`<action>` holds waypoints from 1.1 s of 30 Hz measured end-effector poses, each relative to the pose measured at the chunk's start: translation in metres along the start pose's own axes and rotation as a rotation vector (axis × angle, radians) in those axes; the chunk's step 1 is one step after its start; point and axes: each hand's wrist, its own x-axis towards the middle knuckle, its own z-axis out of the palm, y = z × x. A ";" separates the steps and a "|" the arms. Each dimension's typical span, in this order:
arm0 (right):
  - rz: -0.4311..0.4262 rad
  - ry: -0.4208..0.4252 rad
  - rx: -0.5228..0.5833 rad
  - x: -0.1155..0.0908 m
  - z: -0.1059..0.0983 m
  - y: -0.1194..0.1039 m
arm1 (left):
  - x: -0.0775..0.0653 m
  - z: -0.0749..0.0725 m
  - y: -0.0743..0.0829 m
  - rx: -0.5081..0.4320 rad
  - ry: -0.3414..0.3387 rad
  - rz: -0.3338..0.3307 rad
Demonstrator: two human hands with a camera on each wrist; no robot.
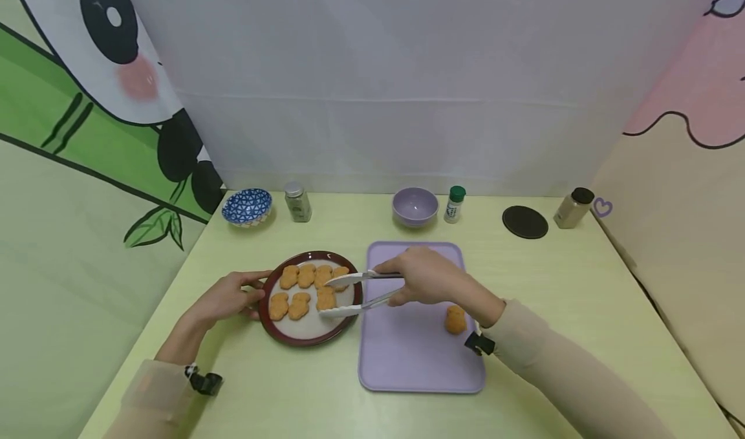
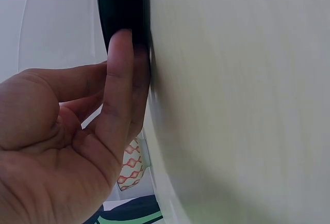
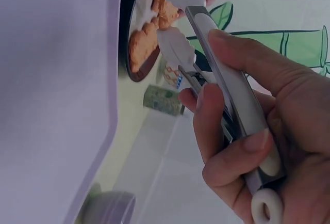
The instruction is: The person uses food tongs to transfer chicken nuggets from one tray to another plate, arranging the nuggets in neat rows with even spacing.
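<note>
A white plate (image 1: 302, 328) with a brown rim carries several golden-brown breaded nuggets (image 1: 299, 306). At its left edge my left hand (image 1: 224, 297) holds the rim; in the left wrist view fingers (image 2: 119, 79) reach against the underside. My right hand (image 1: 425, 277) grips metal tongs (image 3: 234, 84) with pale scalloped tips, thumb on one arm and fingers round the other. The tongs' tips are spread over the plate's right part, one on each side of a nugget (image 1: 326, 299); contact is unclear. Another nugget (image 1: 456, 320) lies on the purple tray (image 1: 419, 358), below my right forearm.
Along the table's back stand a blue patterned bowl (image 1: 247, 207), a grey-lidded jar (image 1: 298, 203), a purple bowl (image 1: 415, 207) and a green-capped shaker (image 1: 455, 204). Farther right are a black disc (image 1: 525, 222) and a black-lidded jar (image 1: 573, 208). A white curtain (image 1: 372, 90) hangs behind.
</note>
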 end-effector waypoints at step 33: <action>0.001 0.080 -0.004 -0.041 -0.027 0.006 | 0.000 0.000 -0.001 0.002 0.001 0.001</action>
